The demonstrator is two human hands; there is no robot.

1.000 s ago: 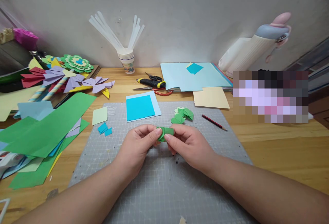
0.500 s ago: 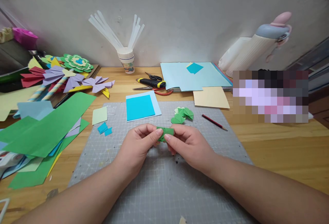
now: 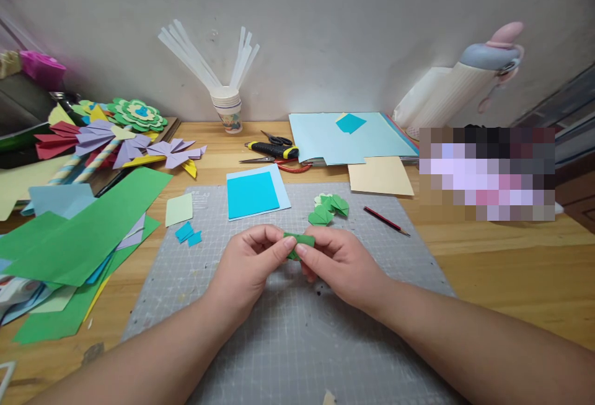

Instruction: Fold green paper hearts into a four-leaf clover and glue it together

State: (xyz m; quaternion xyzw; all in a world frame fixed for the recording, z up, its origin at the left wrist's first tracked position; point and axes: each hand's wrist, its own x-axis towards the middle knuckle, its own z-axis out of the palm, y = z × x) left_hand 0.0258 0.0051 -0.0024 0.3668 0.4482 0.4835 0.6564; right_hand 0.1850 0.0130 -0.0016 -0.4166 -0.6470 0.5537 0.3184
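Observation:
Between my two hands is a small piece of green paper (image 3: 304, 239), curled or folded over at its top edge. My left hand (image 3: 257, 259) pinches its left end, thumb in front. My right hand (image 3: 338, 261) grips the other end the same way, its thumb tip close to the left one. Fingers behind the paper are mostly hidden. Just beyond, on the grey cutting mat (image 3: 288, 343), lie folded green paper shapes (image 3: 328, 209). Blue square sheets (image 3: 253, 194) lie behind my left hand, with small blue paper pieces (image 3: 188, 232) farther left.
A pencil (image 3: 387, 221) lies at the mat's right. Scissors and a yellow-black cutter (image 3: 273, 149) lie behind the blue squares. A stack of paper cups (image 3: 227, 108) holds white strips. Green sheets (image 3: 93, 231) and paper flowers crowd the left. A tumbler (image 3: 460, 92) stands at the back right.
The green paper's top edge is bent over a little more between my fingers. Both hands stay in nearly the same place; the view has shifted slightly.

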